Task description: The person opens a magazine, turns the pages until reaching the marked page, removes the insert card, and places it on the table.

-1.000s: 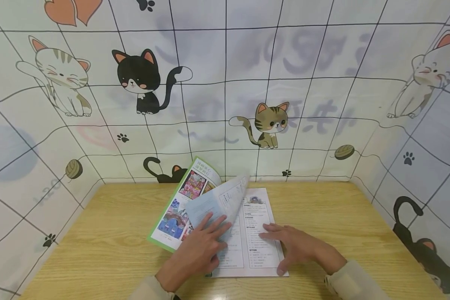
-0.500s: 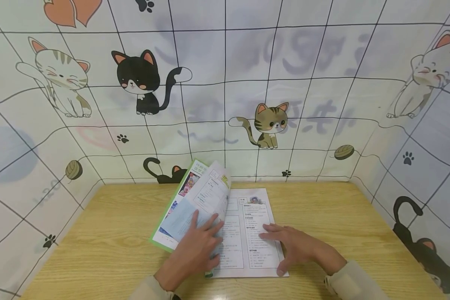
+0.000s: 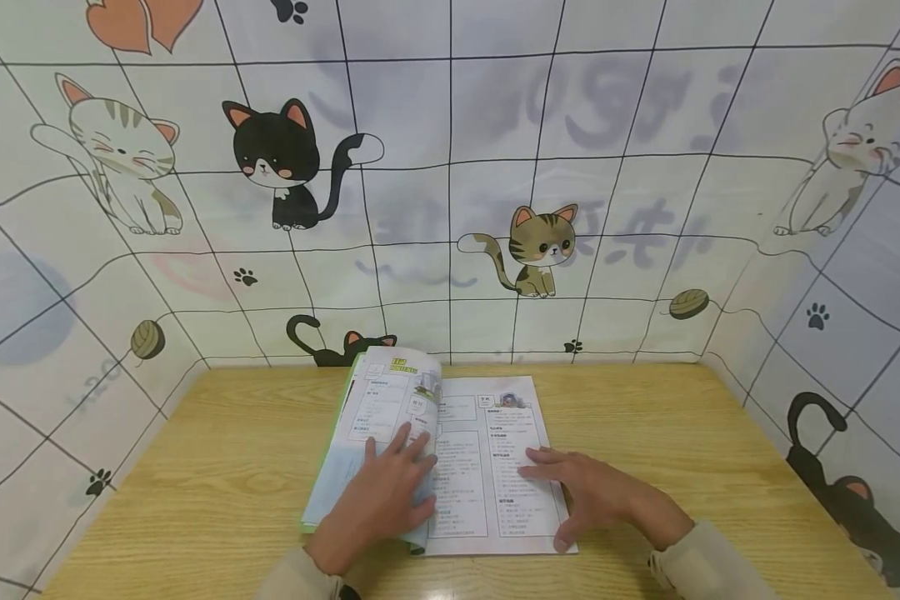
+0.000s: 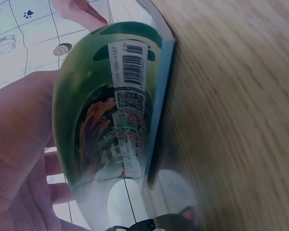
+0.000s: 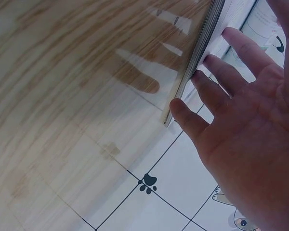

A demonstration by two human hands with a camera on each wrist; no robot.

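An open magazine (image 3: 461,462) lies on the wooden table in the head view, with print in boxed columns on its pages. Its turned-over left page (image 3: 382,392) is white above and pale blue below, and my left hand (image 3: 392,492) rests on it with spread fingers. In the left wrist view the green outer cover (image 4: 86,62) bows up off the table, showing a barcode (image 4: 132,70). My right hand (image 3: 596,492) touches the right page near its outer edge, fingers extended. The right wrist view shows those fingertips along the page edges (image 5: 200,53).
The wooden table (image 3: 217,450) extends to both sides of the magazine. Behind it and at the sides hangs a white gridded wall covering (image 3: 420,208) printed with cartoon cats. The magazine's far left corner comes close to the back wall.
My left hand has swept the lifted page leftward and down over the pictured inside of the cover, which it now hides. The magazine's left side has swung slightly. My right hand stays put.
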